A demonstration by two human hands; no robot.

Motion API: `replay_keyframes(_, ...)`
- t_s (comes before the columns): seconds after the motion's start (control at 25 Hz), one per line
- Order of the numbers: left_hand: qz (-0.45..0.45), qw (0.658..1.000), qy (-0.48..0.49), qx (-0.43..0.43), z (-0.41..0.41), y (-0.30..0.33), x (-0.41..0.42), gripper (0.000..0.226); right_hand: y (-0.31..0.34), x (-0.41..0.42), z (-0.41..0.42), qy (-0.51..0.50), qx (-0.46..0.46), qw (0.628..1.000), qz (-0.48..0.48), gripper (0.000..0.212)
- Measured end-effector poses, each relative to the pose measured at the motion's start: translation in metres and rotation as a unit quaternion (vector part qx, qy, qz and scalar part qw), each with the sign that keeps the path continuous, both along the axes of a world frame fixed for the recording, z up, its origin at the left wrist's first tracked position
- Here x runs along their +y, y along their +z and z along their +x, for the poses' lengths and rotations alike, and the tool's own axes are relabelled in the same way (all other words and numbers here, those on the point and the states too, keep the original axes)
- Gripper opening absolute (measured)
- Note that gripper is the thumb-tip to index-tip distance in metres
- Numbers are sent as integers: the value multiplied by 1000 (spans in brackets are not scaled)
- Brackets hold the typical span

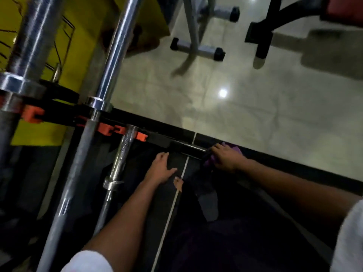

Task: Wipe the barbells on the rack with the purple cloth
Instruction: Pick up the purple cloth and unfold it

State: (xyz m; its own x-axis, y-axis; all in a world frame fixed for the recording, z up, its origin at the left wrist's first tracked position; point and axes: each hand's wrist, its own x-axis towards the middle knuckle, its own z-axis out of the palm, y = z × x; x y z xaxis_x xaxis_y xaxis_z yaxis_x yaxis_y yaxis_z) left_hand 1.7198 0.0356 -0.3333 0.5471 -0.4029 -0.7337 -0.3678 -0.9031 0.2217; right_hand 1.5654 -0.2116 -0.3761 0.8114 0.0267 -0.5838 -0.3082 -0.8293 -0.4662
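Three steel barbells stand in a black rack (161, 137) with orange clips: a thick one (29, 42) at far left, a long one (110, 61) in the middle, and a short chrome one (120, 156) nearest my hands. My right hand (225, 157) grips the purple cloth (232, 150) against the right end of the rack's black bar. My left hand (163, 169) hangs flat with straight fingers just below the bar, right of the short barbell, holding nothing.
A yellow wall panel (82, 26) stands behind the barbells. Grey bench legs (198, 49) and a black machine base (261, 34) stand on the glossy tiled floor (255, 107) beyond the rack. A bare foot (178, 184) shows on the dark floor below my hands.
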Motion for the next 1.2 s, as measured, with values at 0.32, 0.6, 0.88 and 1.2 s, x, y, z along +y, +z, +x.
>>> replay_keyframes(0.32,40,997,-56,46,28,-58,-41,85,-31,-8,20,56,53,996,-36,53)
replay_keyframes(0.6,-18,997,-42,54,19,-17,-25,70,18,-6,15,24,10,997,-78,27)
replay_keyframes(0.88,-318,947,-49,-16,-22,105,-46,75,161,2,36,-43,-75,993,80,35)
replay_keyframes(1.2,-421,888,-131,-131,15,245,-29,18,289,10,48,91,-247,965,5,20)
